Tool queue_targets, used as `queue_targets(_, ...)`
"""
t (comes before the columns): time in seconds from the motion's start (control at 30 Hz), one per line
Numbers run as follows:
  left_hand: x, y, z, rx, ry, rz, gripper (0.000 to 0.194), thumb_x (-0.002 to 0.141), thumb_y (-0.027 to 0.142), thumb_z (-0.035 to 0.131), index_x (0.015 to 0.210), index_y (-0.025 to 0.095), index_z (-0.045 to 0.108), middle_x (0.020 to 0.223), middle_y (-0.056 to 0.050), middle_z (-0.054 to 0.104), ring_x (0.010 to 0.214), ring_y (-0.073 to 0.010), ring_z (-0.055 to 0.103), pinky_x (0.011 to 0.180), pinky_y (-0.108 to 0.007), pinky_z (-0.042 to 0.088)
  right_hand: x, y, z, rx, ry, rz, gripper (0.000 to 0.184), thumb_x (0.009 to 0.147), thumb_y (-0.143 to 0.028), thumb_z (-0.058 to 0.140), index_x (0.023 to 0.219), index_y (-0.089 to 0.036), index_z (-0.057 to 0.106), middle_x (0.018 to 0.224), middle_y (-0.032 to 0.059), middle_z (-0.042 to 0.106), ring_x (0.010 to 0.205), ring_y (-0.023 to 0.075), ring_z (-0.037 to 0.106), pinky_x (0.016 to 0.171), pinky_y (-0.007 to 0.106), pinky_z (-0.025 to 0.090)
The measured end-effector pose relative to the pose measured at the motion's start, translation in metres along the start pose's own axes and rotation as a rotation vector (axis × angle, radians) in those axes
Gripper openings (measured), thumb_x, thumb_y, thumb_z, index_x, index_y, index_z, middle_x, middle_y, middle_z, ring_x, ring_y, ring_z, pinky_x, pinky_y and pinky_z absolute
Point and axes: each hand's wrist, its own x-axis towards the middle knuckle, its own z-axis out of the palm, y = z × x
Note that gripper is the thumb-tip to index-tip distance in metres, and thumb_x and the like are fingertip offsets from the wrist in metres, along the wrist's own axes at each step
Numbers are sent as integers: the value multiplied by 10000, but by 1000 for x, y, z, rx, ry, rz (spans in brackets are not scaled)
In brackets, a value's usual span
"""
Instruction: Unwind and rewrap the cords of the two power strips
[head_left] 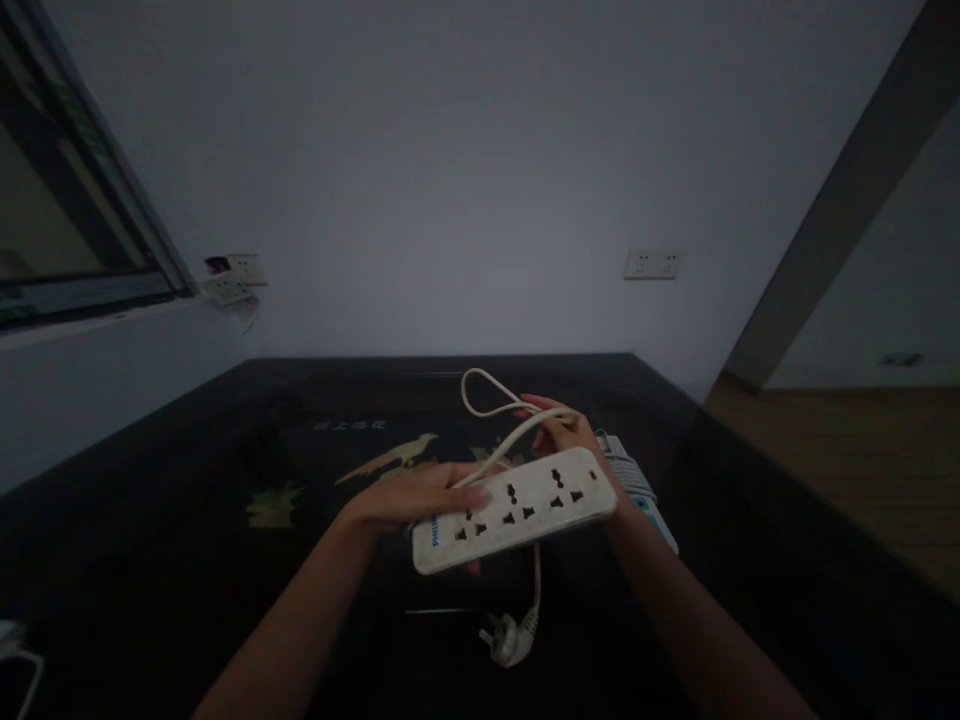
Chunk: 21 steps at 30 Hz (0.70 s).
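A white power strip [536, 505] with several sockets is held tilted above the black table, its right end higher. My left hand [427, 495] is closed around its left part, thumb on the socket face. Behind the strip's right end, my right hand [562, 430] is closed on the strip's white power cord [517, 435], which makes a loop beyond the fingers. The cord's plug [511, 640] hangs below the strip, near the front. Part of my right fingers is hidden by the cord and strip.
Beside my right forearm, a second power strip [637, 490] with its cord wrapped around it lies on the black table [337, 390]. Wall sockets [651, 264] are on the wall behind. A white object [15, 640] is at the lower left edge.
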Motion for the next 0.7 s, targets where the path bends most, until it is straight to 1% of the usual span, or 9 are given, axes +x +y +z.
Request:
queue_targets(0.1, 6, -9, -2, -161, 44, -27, 675, 761, 677, 535, 1191, 157, 567, 857, -108, 708, 578, -157, 654, 535, -256, 522, -3, -10, -2, 31, 72, -54, 519, 701, -415, 640, 1152, -158, 626, 988, 98, 703, 450, 78, 486, 394, 225, 353)
queue_targets(0.17, 6, -10, -6, -259, 73, -57, 679, 796, 692, 463, 1212, 161, 543, 819, -101, 706, 552, -167, 657, 513, -271, 526, -5, -13, 0, 57, 113, -89, 536, 719, -429, 623, 1174, -146, 611, 1007, 109, 698, 510, 100, 530, 439, 237, 391)
queue_targets(0.2, 5, -10, -9, -284, 102, -55, 651, 813, 673, 462, 1205, 160, 544, 807, -97, 703, 553, -173, 660, 506, -275, 530, -6, -15, 1, 67, 133, -106, 533, 733, -432, 612, 1179, -140, 607, 1005, 112, 698, 553, 116, 555, 464, 241, 406)
queue_targets(0.27, 2, -7, -16, -293, 214, -4, 552, 834, 583, 525, 1181, 155, 553, 806, -93, 698, 582, -183, 667, 505, -277, 541, -7, -17, 2, 76, 173, -136, 516, 760, -434, 594, 1182, -137, 604, 1000, 111, 697, 618, 139, 580, 482, 240, 410)
queue_targets(0.33, -2, -2, -22, -285, 353, 80, 466, 825, 453, 616, 1177, 154, 554, 822, -87, 695, 594, -175, 661, 508, -266, 548, -7, -20, 3, 62, 217, -177, 487, 778, -425, 581, 1175, -145, 607, 1007, 105, 687, 608, 135, 562, 456, 235, 384)
queue_targets(0.4, -5, 2, -28, -290, 462, 149, 458, 805, 357, 665, 1199, 162, 538, 844, -83, 695, 581, -156, 653, 496, -237, 540, -8, -21, 4, 24, 239, -227, 449, 795, -407, 565, 1160, -151, 614, 981, 94, 679, 550, 112, 510, 430, 233, 354)
queue_targets(0.47, -6, 5, -31, -310, 528, 183, 462, 801, 322, 672, 1208, 162, 524, 848, -90, 697, 602, -159, 664, 496, -215, 532, -10, -22, 5, -30, 227, -254, 423, 815, -390, 546, 1154, -148, 617, 870, 70, 669, 512, 99, 466, 429, 231, 343)
queue_targets(0.53, -6, 6, -32, -326, 554, 189, 440, 806, 319, 666, 1189, 158, 522, 842, -103, 702, 643, -180, 683, 519, -220, 542, -13, -24, 7, -85, 195, -261, 417, 831, -380, 528, 1160, -138, 612, 762, 43, 640, 496, 96, 446, 435, 230, 339)
queue_targets(0.7, -6, 7, -31, -344, 593, 209, 351, 831, 326, 635, 1125, 179, 513, 839, -106, 707, 661, -218, 695, 586, -332, 589, -22, -31, 12, -211, 92, -297, 408, 865, -361, 479, 1184, -140, 603, 696, 14, 592, 503, 102, 454, 458, 236, 361)
